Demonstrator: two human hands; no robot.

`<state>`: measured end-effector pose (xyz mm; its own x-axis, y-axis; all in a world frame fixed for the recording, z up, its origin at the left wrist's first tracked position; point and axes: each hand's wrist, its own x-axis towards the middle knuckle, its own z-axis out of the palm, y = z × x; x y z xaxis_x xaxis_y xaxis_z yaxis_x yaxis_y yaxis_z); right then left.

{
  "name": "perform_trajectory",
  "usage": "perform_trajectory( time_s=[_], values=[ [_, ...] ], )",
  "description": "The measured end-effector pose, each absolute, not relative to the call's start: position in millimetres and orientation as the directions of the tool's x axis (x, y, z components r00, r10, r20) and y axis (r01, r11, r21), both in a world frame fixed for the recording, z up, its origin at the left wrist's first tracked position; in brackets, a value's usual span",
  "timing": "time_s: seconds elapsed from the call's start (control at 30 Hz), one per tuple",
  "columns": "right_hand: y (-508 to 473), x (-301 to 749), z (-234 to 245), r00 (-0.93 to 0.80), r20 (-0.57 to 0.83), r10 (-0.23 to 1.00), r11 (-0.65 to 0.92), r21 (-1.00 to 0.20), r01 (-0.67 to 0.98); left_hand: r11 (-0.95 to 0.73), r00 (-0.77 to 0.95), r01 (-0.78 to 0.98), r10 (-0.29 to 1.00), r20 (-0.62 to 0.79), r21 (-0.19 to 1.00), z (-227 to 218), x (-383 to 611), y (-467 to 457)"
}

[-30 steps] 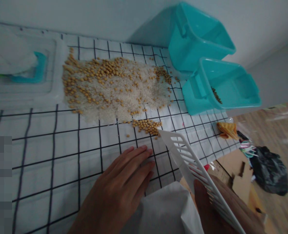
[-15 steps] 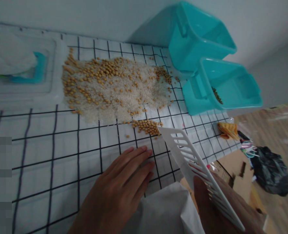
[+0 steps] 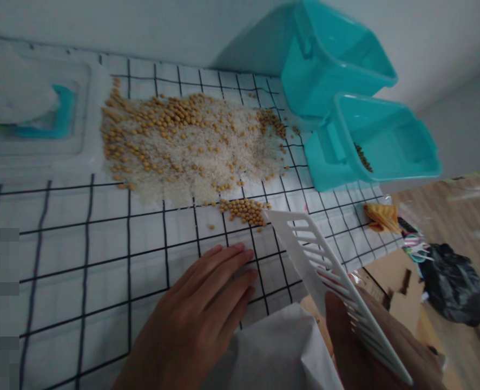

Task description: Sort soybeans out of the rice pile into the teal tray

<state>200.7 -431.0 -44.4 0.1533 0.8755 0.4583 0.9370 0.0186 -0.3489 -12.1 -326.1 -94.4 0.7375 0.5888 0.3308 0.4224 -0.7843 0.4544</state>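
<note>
My left hand (image 3: pixel 207 303) lies palm down on a white tablecloth (image 3: pixel 110 260) with a black grid, fingers stretched out and nothing held. In my right hand (image 3: pixel 349 346) is a white slotted plastic piece (image 3: pixel 298 252), tilted, gripped with the thumb on its near side. Its far corner reaches beside a small pile of soybeans (image 3: pixel 245 210). Beyond that spreads a layer of white rice (image 3: pixel 219 151) with more soybeans (image 3: pixel 178 114) scattered over it, densest at the back and left. White fabric (image 3: pixel 276 346) shows between my hands at the bottom.
Two turquoise bins (image 3: pixel 316 92) stand at the back right; the nearer bin (image 3: pixel 324 168) holds some small greenish grains (image 3: pixel 362 158). A clear plastic container (image 3: pixel 87 157) sits at the left. An orange cloth (image 3: pixel 381 216) lies at the table's right end. A black bag (image 3: pixel 453 284) rests on the floor.
The view has shifted very slightly. Both hands, the slotted piece and the piles stay practically where they were.
</note>
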Motion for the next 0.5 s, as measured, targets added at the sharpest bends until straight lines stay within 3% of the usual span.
perform_trajectory(
  time_s=[0.07,0.23,0.5],
  values=[
    [-429,202,-43,0.193,0.491,0.85,-0.005,-0.36,0.933,-0.784,0.74,0.421,0.588,0.327,0.456,-94,-12,-326],
    [-425,206,-30,0.155,0.386,0.91,-0.011,-0.35,0.937,-0.804,0.763,0.423,0.565,0.315,0.418,-94,-15,-328],
    [-422,204,-36,0.189,0.433,0.881,-0.015,-0.375,0.927,-0.785,0.754,0.446,0.588,0.293,0.429,-96,-15,-328]
  ],
)
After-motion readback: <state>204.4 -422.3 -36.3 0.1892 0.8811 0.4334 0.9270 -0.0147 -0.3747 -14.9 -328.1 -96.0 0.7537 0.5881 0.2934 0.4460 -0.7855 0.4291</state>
